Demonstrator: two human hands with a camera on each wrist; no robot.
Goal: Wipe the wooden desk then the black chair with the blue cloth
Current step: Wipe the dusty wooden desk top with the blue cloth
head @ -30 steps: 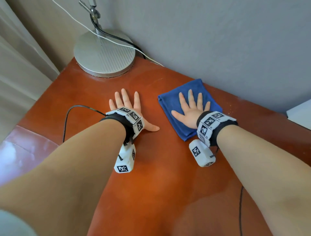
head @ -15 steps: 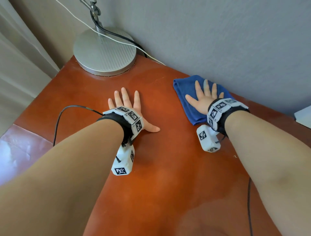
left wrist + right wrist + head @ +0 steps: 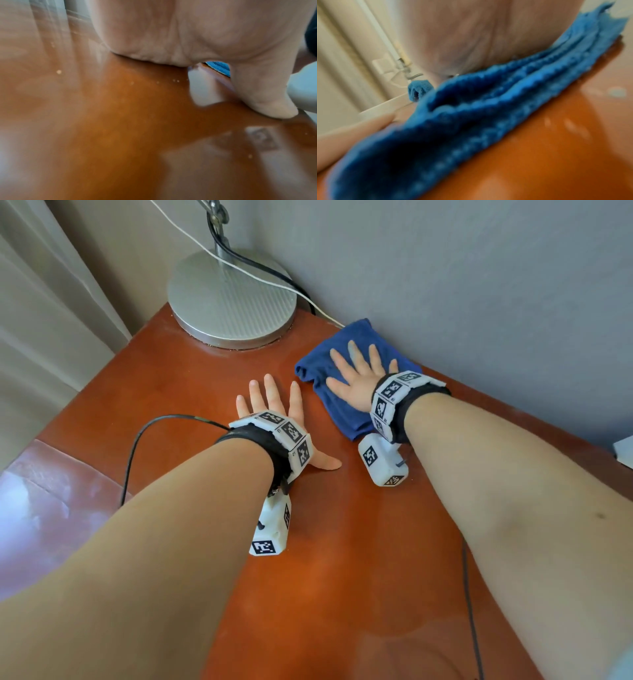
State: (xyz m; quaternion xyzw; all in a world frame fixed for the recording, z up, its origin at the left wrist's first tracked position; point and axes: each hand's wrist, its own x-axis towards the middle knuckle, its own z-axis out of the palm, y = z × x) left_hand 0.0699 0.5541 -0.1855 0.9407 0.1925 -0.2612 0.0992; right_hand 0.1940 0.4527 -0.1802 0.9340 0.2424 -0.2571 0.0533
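The folded blue cloth (image 3: 339,392) lies on the reddish wooden desk (image 3: 335,542) close to the grey back wall. My right hand (image 3: 359,374) presses flat on the cloth with straight, spread fingers. My left hand (image 3: 274,405) rests flat on the bare desk just left of the cloth, thumb pointing right. In the right wrist view the cloth (image 3: 471,121) bunches under my palm (image 3: 471,33), blurred. In the left wrist view my palm (image 3: 171,33) and thumb (image 3: 267,97) lie on the desk (image 3: 120,121), with a sliver of cloth (image 3: 219,67) beyond. The black chair is out of view.
A round metal lamp base (image 3: 233,299) with black and white cables stands at the desk's back left corner. Curtains (image 3: 51,302) hang at the left. A white object (image 3: 625,451) sits at the far right edge. Small crumbs (image 3: 59,71) dot the desk.
My right hand has slid the cloth away from me to the wall and then left toward the lamp base. The left hand has stayed flat in place.
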